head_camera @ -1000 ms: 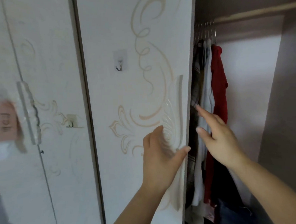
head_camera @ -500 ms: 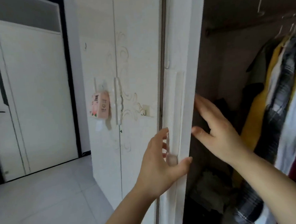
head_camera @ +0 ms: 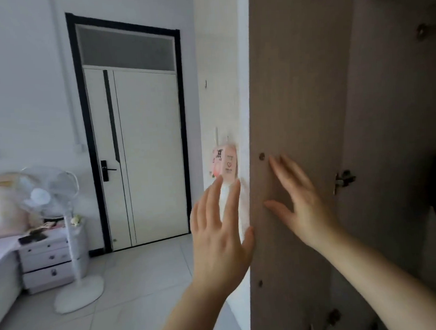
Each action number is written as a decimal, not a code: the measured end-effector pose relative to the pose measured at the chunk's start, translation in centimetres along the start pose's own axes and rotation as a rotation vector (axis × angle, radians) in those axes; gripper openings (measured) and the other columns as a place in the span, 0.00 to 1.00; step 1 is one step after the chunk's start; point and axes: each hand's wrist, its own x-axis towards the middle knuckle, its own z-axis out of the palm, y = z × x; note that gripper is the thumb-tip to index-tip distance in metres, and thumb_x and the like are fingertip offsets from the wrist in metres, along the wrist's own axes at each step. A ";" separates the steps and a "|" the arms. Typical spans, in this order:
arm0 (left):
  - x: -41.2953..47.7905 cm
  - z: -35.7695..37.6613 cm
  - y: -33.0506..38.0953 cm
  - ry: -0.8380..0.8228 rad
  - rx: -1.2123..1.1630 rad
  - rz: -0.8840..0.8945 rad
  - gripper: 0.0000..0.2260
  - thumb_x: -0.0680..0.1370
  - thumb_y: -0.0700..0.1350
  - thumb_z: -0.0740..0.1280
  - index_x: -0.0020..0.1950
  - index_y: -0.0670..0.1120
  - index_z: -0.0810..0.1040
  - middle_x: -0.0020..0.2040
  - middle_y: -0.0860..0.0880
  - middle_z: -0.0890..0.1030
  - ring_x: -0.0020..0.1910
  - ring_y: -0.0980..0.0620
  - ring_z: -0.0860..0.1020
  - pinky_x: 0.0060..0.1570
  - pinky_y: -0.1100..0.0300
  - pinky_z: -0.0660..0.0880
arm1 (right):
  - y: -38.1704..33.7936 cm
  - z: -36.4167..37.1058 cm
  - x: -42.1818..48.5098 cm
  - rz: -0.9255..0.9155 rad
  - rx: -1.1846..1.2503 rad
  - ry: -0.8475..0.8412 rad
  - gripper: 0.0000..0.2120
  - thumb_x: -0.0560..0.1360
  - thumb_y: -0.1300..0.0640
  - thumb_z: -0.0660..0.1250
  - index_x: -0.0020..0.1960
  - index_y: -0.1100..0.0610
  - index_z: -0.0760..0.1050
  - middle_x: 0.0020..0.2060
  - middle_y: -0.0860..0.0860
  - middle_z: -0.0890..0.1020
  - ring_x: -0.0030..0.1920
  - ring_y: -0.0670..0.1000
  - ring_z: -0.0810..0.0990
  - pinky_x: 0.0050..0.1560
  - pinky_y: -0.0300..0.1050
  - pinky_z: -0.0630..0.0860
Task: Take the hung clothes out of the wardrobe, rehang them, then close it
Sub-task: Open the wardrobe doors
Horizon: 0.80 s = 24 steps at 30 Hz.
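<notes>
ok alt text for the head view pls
Two open hands reach to an open wardrobe door: the right hand spread against its brown inner face, the left hand by its white edge. A pink pack hangs on the wardrobe front; behind stand a room door, a pedestal fan and a drawer unit.

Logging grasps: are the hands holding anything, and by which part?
Nothing is held. The right hand is spread on the wardrobe door; the left hand is open beside its edge.
</notes>
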 end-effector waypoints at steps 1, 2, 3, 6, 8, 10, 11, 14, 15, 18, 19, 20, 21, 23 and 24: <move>0.3 0.1 -0.6 -0.002 0.065 0.019 0.33 0.70 0.44 0.68 0.73 0.48 0.57 0.71 0.41 0.64 0.69 0.41 0.63 0.67 0.46 0.58 | 0.5 1.0 0.1 0.027 -0.010 -0.025 0.40 0.73 0.52 0.68 0.70 0.37 0.43 0.75 0.45 0.52 0.74 0.46 0.52 0.70 0.45 0.56; 0.7 0.2 -1.2 -0.010 0.135 0.039 0.35 0.69 0.40 0.69 0.73 0.48 0.58 0.71 0.40 0.64 0.69 0.40 0.63 0.66 0.43 0.59 | 1.0 2.0 0.1 0.059 -0.033 -0.057 0.41 0.73 0.52 0.69 0.70 0.37 0.42 0.75 0.44 0.50 0.74 0.46 0.51 0.71 0.46 0.55; 1.2 0.4 -1.8 -0.023 0.207 0.061 0.38 0.66 0.36 0.70 0.73 0.47 0.59 0.71 0.40 0.64 0.70 0.38 0.63 0.65 0.40 0.60 | 1.4 3.1 0.0 0.094 -0.066 -0.087 0.42 0.73 0.51 0.69 0.70 0.37 0.40 0.75 0.45 0.48 0.75 0.47 0.49 0.72 0.47 0.55; 2.6 1.0 -3.4 -0.082 0.378 0.167 0.35 0.65 0.30 0.58 0.72 0.47 0.64 0.72 0.40 0.64 0.70 0.36 0.63 0.63 0.36 0.62 | 2.3 5.8 0.2 0.171 -0.145 -0.135 0.43 0.72 0.50 0.69 0.74 0.41 0.40 0.76 0.48 0.45 0.75 0.50 0.46 0.72 0.48 0.55; 3.6 1.5 -4.4 -0.183 0.463 0.187 0.33 0.66 0.32 0.51 0.71 0.46 0.67 0.72 0.41 0.64 0.70 0.37 0.62 0.63 0.36 0.63 | 2.5 7.3 0.7 0.189 -0.180 -0.147 0.43 0.72 0.49 0.69 0.75 0.44 0.43 0.76 0.49 0.44 0.75 0.52 0.46 0.72 0.47 0.54; 4.4 2.2 -5.4 -0.291 0.548 0.178 0.31 0.69 0.35 0.50 0.73 0.46 0.62 0.74 0.42 0.60 0.73 0.40 0.56 0.66 0.38 0.58 | 2.6 8.5 1.4 0.197 -0.215 -0.145 0.43 0.72 0.47 0.69 0.75 0.45 0.42 0.76 0.51 0.43 0.75 0.54 0.45 0.72 0.48 0.53; 4.6 2.7 -6.0 -0.326 0.581 0.179 0.31 0.71 0.38 0.49 0.75 0.44 0.56 0.76 0.41 0.53 0.74 0.41 0.48 0.68 0.38 0.50 | 2.6 9.0 1.7 0.204 -0.239 -0.142 0.44 0.72 0.47 0.68 0.75 0.44 0.41 0.76 0.51 0.43 0.75 0.54 0.45 0.72 0.49 0.53; 5.1 4.3 -7.8 -0.412 0.610 0.149 0.29 0.73 0.41 0.39 0.73 0.42 0.33 0.71 0.42 0.28 0.69 0.44 0.26 0.64 0.41 0.28 | 2.7 10.3 2.4 0.223 -0.292 -0.135 0.45 0.72 0.45 0.68 0.75 0.44 0.39 0.76 0.53 0.43 0.75 0.56 0.46 0.72 0.51 0.54; 5.3 4.7 -8.2 -0.412 0.603 0.131 0.29 0.73 0.41 0.38 0.72 0.42 0.30 0.70 0.43 0.26 0.68 0.45 0.25 0.63 0.41 0.26 | 2.7 10.7 2.6 0.230 -0.301 -0.136 0.45 0.72 0.44 0.68 0.75 0.44 0.38 0.76 0.52 0.42 0.75 0.57 0.46 0.72 0.51 0.54; 5.6 5.6 -9.1 -0.398 0.584 0.119 0.29 0.74 0.42 0.40 0.72 0.42 0.30 0.70 0.43 0.26 0.68 0.45 0.26 0.64 0.43 0.26 | 2.9 11.7 3.2 0.256 -0.322 -0.139 0.45 0.72 0.44 0.67 0.75 0.43 0.37 0.75 0.52 0.40 0.75 0.57 0.45 0.72 0.52 0.54; 5.7 5.8 -9.4 -0.398 0.577 0.119 0.29 0.74 0.42 0.40 0.71 0.42 0.30 0.69 0.44 0.25 0.68 0.45 0.25 0.63 0.43 0.26 | 3.0 11.9 3.3 0.260 -0.324 -0.138 0.45 0.72 0.44 0.67 0.74 0.43 0.36 0.75 0.51 0.40 0.75 0.57 0.45 0.72 0.52 0.54; 5.7 5.9 -9.6 -0.397 0.574 0.118 0.29 0.73 0.42 0.39 0.71 0.43 0.29 0.69 0.44 0.24 0.67 0.45 0.25 0.63 0.44 0.25 | 3.1 12.1 3.4 0.259 -0.324 -0.136 0.45 0.72 0.44 0.67 0.74 0.43 0.37 0.75 0.51 0.39 0.75 0.57 0.45 0.72 0.52 0.54; 5.8 6.0 -9.8 -0.399 0.573 0.121 0.29 0.73 0.42 0.39 0.71 0.43 0.28 0.69 0.45 0.23 0.67 0.45 0.24 0.63 0.44 0.25 | 3.1 12.2 3.5 0.256 -0.323 -0.134 0.45 0.72 0.44 0.67 0.74 0.43 0.37 0.75 0.51 0.39 0.75 0.57 0.45 0.72 0.52 0.55; 6.0 6.0 -9.9 -0.420 0.576 0.118 0.28 0.73 0.42 0.37 0.70 0.43 0.27 0.68 0.45 0.23 0.67 0.45 0.24 0.63 0.45 0.24 | 3.3 12.2 3.5 0.247 -0.322 -0.142 0.46 0.72 0.44 0.67 0.74 0.42 0.36 0.75 0.50 0.38 0.75 0.57 0.44 0.72 0.51 0.55; 6.0 6.0 -9.8 -0.431 0.577 0.116 0.28 0.73 0.41 0.36 0.71 0.44 0.28 0.68 0.45 0.23 0.67 0.45 0.24 0.63 0.45 0.24 | 3.3 12.0 3.5 0.241 -0.321 -0.152 0.46 0.72 0.44 0.67 0.74 0.42 0.36 0.75 0.49 0.38 0.75 0.56 0.44 0.72 0.51 0.54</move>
